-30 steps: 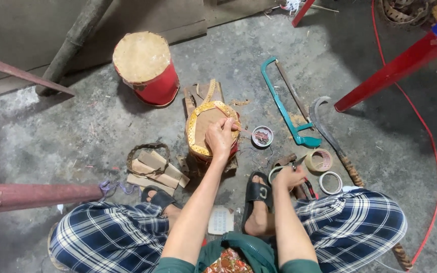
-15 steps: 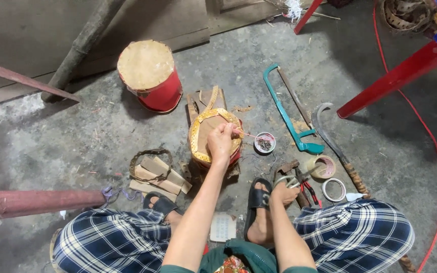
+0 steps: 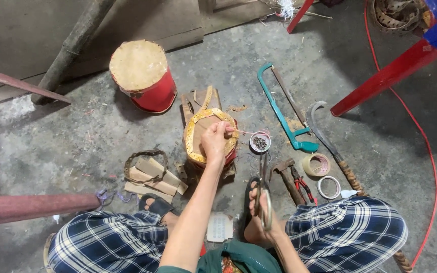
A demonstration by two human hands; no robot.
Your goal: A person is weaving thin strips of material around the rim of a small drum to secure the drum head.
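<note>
I sit on the concrete floor in checked trousers. My left hand (image 3: pixel 214 141) reaches forward and rests on a small round drum (image 3: pixel 198 132) with a yellow studded rim, pinching a thin pale strip (image 3: pixel 244 132) that points right. My right hand (image 3: pixel 261 205) is near my right foot, shut on a pair of metal scissors (image 3: pixel 263 177) with the blades pointing away from me. Just right of the drum sits a small round dish of dark nails (image 3: pixel 260 142).
A red drum with a hide top (image 3: pixel 142 76) stands at the back left. A teal hacksaw (image 3: pixel 284 111), sickle (image 3: pixel 330 141), hammer (image 3: pixel 287 177), pliers (image 3: pixel 303 183) and two tape rolls (image 3: pixel 316 164) lie right. Wooden wedges (image 3: pixel 153 174) lie left, beside a reddish pipe (image 3: pixel 31 207).
My right hand has lifted the scissors from the tools on the floor and drawn them toward me. My left hand stays on the small drum and now pinches the thin strip.
</note>
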